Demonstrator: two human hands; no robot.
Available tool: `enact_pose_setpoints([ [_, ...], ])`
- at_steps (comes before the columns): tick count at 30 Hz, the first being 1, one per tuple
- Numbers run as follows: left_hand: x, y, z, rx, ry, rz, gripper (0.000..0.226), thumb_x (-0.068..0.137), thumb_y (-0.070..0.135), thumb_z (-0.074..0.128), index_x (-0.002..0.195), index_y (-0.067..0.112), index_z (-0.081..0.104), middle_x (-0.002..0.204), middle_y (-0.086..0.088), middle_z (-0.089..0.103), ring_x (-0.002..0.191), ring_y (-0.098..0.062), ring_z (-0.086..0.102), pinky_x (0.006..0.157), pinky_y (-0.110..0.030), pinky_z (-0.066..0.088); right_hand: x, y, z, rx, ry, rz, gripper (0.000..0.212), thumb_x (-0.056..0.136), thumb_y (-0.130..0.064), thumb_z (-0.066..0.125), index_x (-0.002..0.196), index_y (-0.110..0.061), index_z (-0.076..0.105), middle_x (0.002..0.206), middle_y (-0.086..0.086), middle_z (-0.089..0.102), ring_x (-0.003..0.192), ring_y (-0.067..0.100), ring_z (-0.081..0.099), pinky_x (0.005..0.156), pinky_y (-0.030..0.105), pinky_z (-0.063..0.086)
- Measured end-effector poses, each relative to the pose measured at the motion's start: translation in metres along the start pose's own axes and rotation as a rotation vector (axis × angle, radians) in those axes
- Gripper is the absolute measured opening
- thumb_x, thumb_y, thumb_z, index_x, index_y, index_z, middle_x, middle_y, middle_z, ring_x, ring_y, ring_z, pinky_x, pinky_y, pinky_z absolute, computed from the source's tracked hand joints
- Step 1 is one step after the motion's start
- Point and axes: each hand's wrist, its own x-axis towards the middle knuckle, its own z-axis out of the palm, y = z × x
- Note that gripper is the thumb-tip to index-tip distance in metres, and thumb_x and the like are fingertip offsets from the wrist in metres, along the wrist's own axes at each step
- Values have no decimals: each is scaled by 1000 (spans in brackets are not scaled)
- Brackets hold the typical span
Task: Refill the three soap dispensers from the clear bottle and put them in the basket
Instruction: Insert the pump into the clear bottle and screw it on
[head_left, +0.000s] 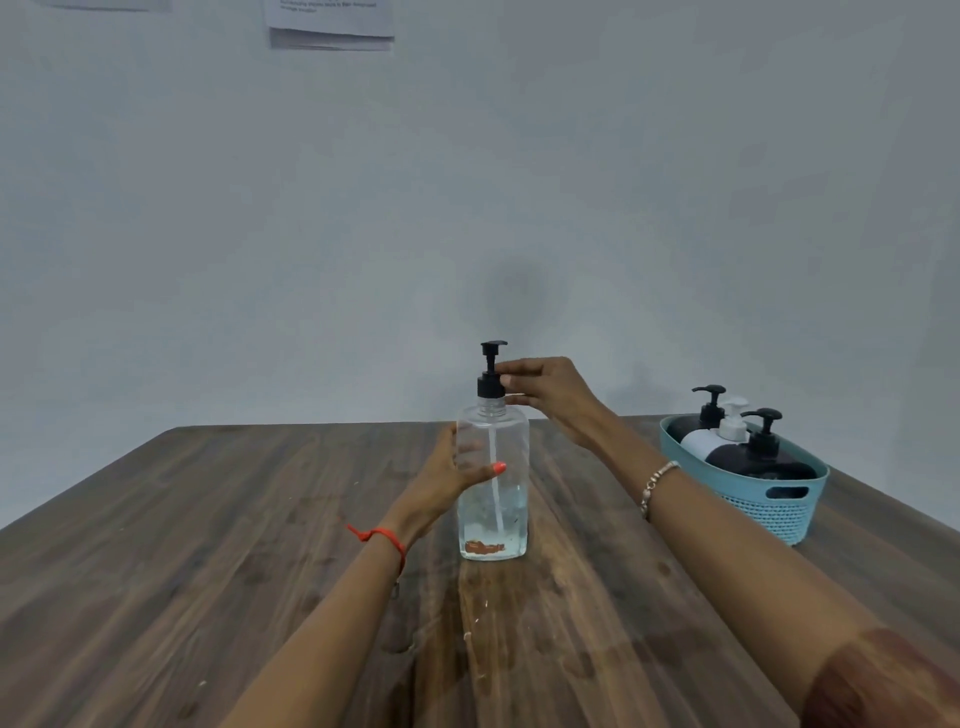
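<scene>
Left hand (448, 480) gripped the clear bottle (493, 514), right hand (551, 396) pinched its pump (490, 383); three dispensers (754, 460) stood in the basket (763, 515)

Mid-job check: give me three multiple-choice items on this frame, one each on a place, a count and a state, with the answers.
1. Where is the basket relative to the clear bottle?
A. Left of it
B. Right of it
C. Directly in front of it

2. How many dispensers are in the basket?
A. One
B. Two
C. Three

3. What is the right hand doing?
A. Hanging idle, holding nothing
B. Pinching the black pump collar
C. Gripping the basket handle

Answers:
1 B: the teal basket sits off to the bottle's right.
2 C: two black and one white show inside it.
3 B: its fingers meet on the collar while the left hand holds the bottle's body.
</scene>
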Motion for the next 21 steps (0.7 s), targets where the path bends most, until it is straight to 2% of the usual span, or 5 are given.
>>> enact_pose_setpoints([
  [9,-3,0,8,-16,23,64,83,65,44,78,136,29,37,129,-6,55,107,-17,63,97,-45,50,-11,-3,12,-150,84,-55,20,71,-15,79,86,-4,72,80,5,71,71,7,65,72,17,48],
  [14,-4,7,12,-68,88,81,64,79,21,73,132,21,36,127,-9,53,109,-22,59,95,-44,50,-12,-5,18,-329,208,-99,59,69,-40,78,46,-17,29,46,-1,27,40,9,27,42,14,23],
  [17,-5,20,7,-69,104,96,59,81,17,69,129,23,35,119,-6,52,105,-21,58,89,-37,51,-10,-14,12,-129,200,-76,44,75,-31,75,52,-16,41,55,0,42,60,17,47,63,30,45],
  [19,-6,29,4,-52,82,102,60,82,17,69,130,25,34,116,-4,52,98,-15,58,82,-30,51,-9,-24,6,11,100,-52,14,78,-10,71,79,-13,58,79,3,61,84,22,59,80,36,49],
  [21,-8,34,2,-22,71,100,59,81,18,70,129,28,36,114,-2,52,97,-12,58,79,-26,51,-9,-31,2,66,-7,-47,28,79,1,67,104,-9,61,96,6,66,89,20,64,84,32,52],
])
